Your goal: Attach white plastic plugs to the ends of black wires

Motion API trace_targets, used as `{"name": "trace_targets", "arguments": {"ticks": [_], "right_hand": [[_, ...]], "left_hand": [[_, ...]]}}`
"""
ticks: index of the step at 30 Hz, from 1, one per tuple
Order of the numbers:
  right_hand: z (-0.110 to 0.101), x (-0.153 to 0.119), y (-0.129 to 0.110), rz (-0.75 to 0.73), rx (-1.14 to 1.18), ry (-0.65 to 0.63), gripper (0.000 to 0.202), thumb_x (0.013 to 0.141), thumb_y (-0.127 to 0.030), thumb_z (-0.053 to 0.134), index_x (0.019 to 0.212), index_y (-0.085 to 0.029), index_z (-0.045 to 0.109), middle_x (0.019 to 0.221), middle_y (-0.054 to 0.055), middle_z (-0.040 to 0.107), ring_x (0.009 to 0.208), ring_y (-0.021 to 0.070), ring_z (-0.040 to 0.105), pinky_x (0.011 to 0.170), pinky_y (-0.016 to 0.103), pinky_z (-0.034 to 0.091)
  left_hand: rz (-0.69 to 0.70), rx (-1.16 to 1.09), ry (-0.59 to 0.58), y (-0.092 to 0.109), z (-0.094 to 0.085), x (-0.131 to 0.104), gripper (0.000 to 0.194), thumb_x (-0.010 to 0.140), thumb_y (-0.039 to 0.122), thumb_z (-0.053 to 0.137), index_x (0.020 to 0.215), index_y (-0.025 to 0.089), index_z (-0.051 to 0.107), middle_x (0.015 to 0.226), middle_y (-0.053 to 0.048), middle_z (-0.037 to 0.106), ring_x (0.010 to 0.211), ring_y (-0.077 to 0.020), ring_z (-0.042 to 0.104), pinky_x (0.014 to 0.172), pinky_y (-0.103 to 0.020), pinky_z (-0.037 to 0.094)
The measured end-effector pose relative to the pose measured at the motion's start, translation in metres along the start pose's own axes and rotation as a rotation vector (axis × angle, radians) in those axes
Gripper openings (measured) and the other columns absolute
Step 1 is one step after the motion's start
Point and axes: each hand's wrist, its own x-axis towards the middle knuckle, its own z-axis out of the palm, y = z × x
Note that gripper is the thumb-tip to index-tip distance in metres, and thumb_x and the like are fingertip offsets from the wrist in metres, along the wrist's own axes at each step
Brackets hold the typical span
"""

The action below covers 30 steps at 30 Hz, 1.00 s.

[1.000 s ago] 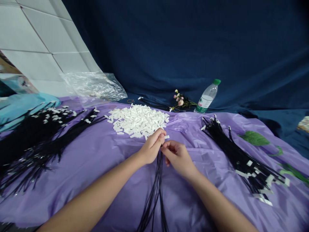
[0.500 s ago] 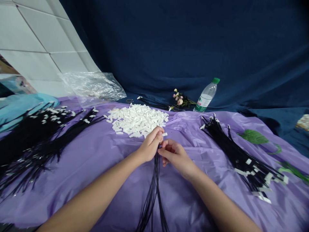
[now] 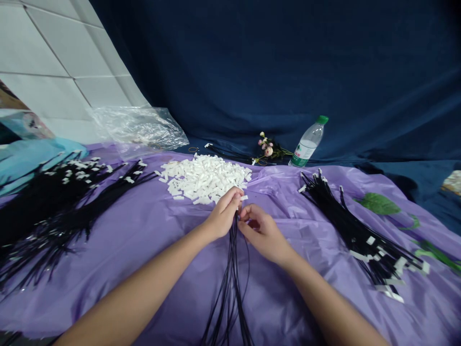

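My left hand (image 3: 227,214) is closed around the top of a bundle of thin black cords (image 3: 230,283), which hang down toward me and fan out. A small white plastic piece (image 3: 244,197) shows just past its fingertips. Close against it on the right, my right hand (image 3: 261,233) has its fingers curled in a pinch; a single black cord (image 3: 248,264) bows out from the bundle up to these fingers. The cord's end is hidden by the fingers. Right behind my left hand lies a heap of white plastic pieces (image 3: 205,178).
Purple sheeting (image 3: 151,269) covers the table. Black cords with white ends lie in a large pile (image 3: 54,202) at left and a bundle (image 3: 345,221) at right. Farther back are a clear plastic bag (image 3: 140,127), artificial flowers (image 3: 268,150) and a leaning bottle (image 3: 308,144).
One black cord now bows out to the right from the bundle, near my right fingers. My right fingers have curled in closer, and the hanging cords have spread slightly.
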Motion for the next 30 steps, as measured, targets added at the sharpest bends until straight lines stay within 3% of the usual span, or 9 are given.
{"name": "trace_targets", "arguments": {"ticks": [7,17,22,25,30], "right_hand": [[0.002,-0.004,0.004,-0.268,-0.324,0.092,0.015,0.082,-0.015,0.053,0.096,-0.021,0.055,0.087,0.001,0.061,0.064,0.0099,0.056,0.059,0.022,0.045],[0.002,-0.004,0.008,-0.413,-0.541,0.181,0.013,0.081,-0.017,0.063,0.092,-0.02,0.058,0.085,0.001,0.064,0.063,0.0111,0.057,0.061,0.024,0.049],[-0.001,-0.005,0.006,-0.68,-0.719,0.207,0.01,0.089,-0.025,0.062,0.096,-0.019,0.064,0.094,0.005,0.07,0.078,0.0142,0.066,0.066,0.024,0.052],[-0.001,-0.006,0.004,-0.809,-0.83,0.234,0.01,0.091,-0.024,0.06,0.094,-0.02,0.068,0.09,0.004,0.071,0.075,0.0136,0.068,0.067,0.024,0.053],[-0.001,-0.008,0.002,-0.9,-0.908,0.238,0.015,0.088,-0.013,0.06,0.096,-0.021,0.07,0.087,0.004,0.071,0.073,0.0146,0.067,0.065,0.026,0.053]], "left_hand": [[-0.1,-0.226,0.016,0.001,0.004,0.0,0.036,0.09,0.055,0.044,0.092,0.019,0.047,0.063,0.005,0.04,0.056,-0.0115,0.041,0.057,-0.024,0.035],[-0.284,-0.499,0.046,0.002,0.012,-0.002,0.041,0.082,0.058,0.056,0.093,0.021,0.045,0.054,0.006,0.043,0.047,-0.0103,0.042,0.048,-0.021,0.035],[-0.34,-0.628,0.076,0.014,0.015,-0.005,0.032,0.083,0.047,0.058,0.081,0.019,0.042,0.054,0.007,0.035,0.044,-0.0062,0.032,0.045,-0.018,0.028],[-0.416,-0.699,0.049,0.02,0.015,-0.008,0.033,0.082,0.047,0.057,0.076,0.018,0.041,0.052,0.008,0.03,0.043,-0.0053,0.026,0.043,-0.017,0.025],[-0.46,-0.794,-0.016,0.018,0.016,-0.011,0.038,0.078,0.049,0.062,0.074,0.019,0.04,0.052,0.008,0.027,0.043,-0.0051,0.026,0.045,-0.018,0.028]]}}
